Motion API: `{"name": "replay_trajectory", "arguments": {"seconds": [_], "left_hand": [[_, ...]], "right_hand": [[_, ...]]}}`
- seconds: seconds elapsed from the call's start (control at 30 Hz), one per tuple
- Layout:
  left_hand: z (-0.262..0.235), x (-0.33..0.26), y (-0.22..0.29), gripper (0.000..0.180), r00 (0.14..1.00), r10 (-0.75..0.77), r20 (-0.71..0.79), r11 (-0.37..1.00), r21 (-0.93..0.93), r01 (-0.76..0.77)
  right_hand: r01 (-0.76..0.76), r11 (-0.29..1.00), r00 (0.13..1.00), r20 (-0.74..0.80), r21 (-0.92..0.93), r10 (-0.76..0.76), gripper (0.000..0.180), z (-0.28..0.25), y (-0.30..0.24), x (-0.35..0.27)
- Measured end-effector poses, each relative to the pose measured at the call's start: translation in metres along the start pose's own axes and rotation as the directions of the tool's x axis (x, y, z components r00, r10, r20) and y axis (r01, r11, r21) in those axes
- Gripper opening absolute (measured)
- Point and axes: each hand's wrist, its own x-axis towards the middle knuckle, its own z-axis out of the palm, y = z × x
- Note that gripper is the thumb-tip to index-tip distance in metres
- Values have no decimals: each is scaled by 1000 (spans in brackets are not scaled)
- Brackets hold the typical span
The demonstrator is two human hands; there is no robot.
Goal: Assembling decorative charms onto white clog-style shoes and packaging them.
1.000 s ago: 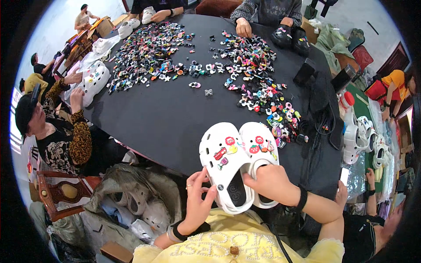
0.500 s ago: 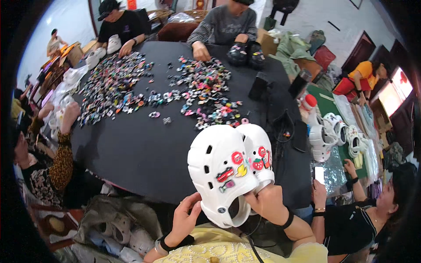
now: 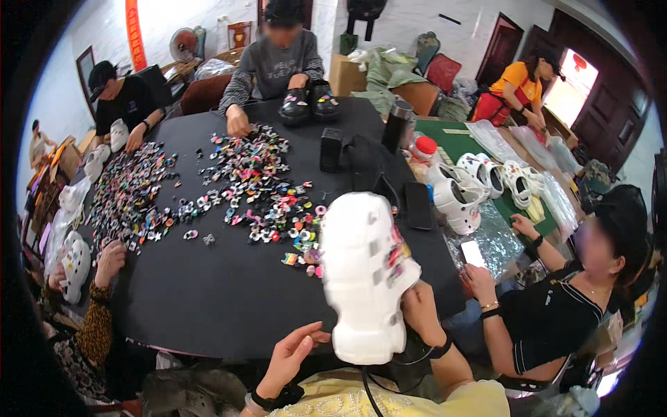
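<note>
Right hand (image 3: 422,311) raised in a closed grip; left hand (image 3: 290,358) open, fingers spread.

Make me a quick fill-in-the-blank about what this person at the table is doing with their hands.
The right hand holds up a pair of ___ clogs.
The left hand is open and holds ___.
The small colourful charms lie on a ___ table.

Missing words: white; nothing; black

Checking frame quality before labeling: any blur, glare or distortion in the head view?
Head view: the white clogs in the right hand are motion-blurred, their charms smeared; the left hand is sharper. Table edge bows with fisheye, corners vignette black. The doorway at upper right is blown out.
</note>
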Motion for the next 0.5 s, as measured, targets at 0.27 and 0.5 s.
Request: {"name": "replay_trajectory", "arguments": {"seconds": [0.27,0.5], "left_hand": [[-12,18,-32,20,947,226,-228,892,440,-106],[-16,37,-46,21,920,326,-216,820,549,-162]], "right_hand": [[-1,789,969,-193,615,151,25,-46,41,-9],[56,834,912,-368,548,180,25,-45,45,-25]]}}
